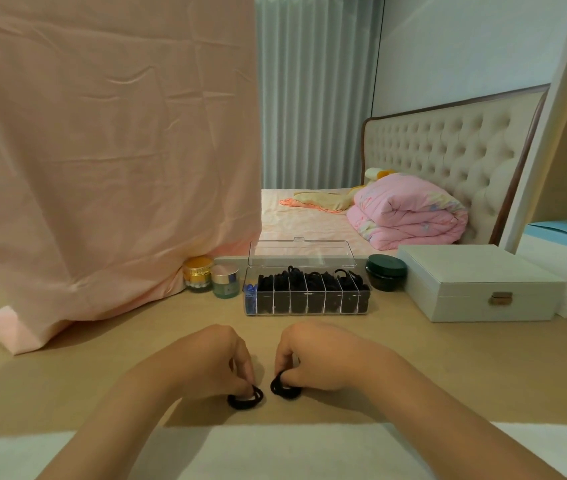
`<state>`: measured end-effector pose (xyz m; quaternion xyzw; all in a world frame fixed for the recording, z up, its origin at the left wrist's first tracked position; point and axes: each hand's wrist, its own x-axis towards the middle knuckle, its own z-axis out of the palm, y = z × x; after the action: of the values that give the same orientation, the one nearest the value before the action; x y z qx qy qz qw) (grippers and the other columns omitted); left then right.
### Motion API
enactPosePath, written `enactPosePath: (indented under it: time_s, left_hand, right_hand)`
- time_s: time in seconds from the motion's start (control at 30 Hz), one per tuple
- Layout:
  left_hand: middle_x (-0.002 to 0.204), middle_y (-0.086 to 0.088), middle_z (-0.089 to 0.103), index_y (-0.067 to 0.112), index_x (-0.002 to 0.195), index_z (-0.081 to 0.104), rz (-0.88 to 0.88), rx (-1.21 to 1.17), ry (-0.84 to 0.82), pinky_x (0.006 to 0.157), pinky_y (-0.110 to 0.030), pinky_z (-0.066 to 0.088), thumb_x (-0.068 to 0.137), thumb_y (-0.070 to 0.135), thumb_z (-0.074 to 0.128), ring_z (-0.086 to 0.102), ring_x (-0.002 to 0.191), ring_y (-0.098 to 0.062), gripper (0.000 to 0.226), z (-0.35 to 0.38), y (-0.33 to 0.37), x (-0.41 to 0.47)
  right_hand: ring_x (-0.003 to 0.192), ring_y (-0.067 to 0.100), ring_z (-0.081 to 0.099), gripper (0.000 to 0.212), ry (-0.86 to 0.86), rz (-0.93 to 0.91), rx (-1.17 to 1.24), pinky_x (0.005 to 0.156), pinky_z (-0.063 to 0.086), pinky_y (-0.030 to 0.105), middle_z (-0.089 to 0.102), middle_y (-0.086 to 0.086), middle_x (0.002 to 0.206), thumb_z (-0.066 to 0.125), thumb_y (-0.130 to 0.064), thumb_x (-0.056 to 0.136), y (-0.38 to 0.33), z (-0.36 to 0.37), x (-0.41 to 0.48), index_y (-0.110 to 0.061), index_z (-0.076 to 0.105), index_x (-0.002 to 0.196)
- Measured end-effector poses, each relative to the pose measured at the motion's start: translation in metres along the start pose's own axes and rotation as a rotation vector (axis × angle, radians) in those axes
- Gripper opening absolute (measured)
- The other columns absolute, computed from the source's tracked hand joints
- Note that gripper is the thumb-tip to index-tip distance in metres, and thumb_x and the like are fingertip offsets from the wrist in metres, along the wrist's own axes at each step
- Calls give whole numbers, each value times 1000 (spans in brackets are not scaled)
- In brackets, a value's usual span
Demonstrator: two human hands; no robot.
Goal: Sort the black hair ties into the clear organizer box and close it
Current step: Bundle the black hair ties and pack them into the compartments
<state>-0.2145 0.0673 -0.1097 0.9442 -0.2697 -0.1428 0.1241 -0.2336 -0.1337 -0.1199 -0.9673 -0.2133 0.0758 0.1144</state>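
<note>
From the head camera, looking down over a wooden table [67, 358]:

Both forearms reach in from the near edge. The left hand [213, 358] is curled over, its fingertips pinching a black hair tie [244, 400] that lies flat on the wood near the middle of the near edge. The right hand [313, 355] sits just beside it, fingers bent the same way and pinching a second black tie [284, 388], which also rests on the table. The two ties lie close together but do not touch.

Straight beyond the hands, toward the far edge, stands the clear organizer box [306, 306]. Its lid [301, 252] is open and stands upright at the back. Dividers split it into a row of compartments, most of them packed with stored black ties [309, 278] that bulge above the rim. The leftmost compartment holds something blue [250, 294]; I cannot tell what.

Left of the box are a small pale-lidded jar [225, 280] and a gold-capped jar [198, 273], the latter against a hanging pink cloth [102, 150] whose hem pools on the table's left side. Right of the box sits a dark green jar [386, 271], then a white latched case [476, 282], then a blue-and-white carton [566, 244] at the right edge. A white fabric [275, 452] covers the near edge beneath the arms.

Past the table is a bed with a folded pink quilt [410, 209], a tufted headboard [448, 147] and grey curtains [309, 91].
</note>
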Motion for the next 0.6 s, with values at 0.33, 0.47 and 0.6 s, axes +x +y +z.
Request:
enactPosePath:
  time_s: [0.33,0.47,0.6]
  left_hand:
    - [88,13,68,34,93,62,-27,-250,365,67,-14,41,97,29,61,61,81,0,6,22,-2,9]
    - [78,2,75,25,86,72,-100,-570,453,69,-29,59,88,23,74,71,75,-12,3,28,2,15]
    - [86,-7,78,17,91,79,-203,-1019,338,69,-31,63,87,11,75,76,79,-20,8,29,13,15]
  right_hand:
    - [72,12,73,14,145,89,428,69,62,29,76,0,88,59,-17,100,5,1,-4,-24,71,102]
    - [61,27,63,19,280,133,925,50,52,33,74,23,83,64,-9,96,-7,9,-6,-21,78,93]
    - [58,22,70,13,436,174,969,58,59,38,77,7,78,73,-5,90,-15,9,2,-17,75,95]
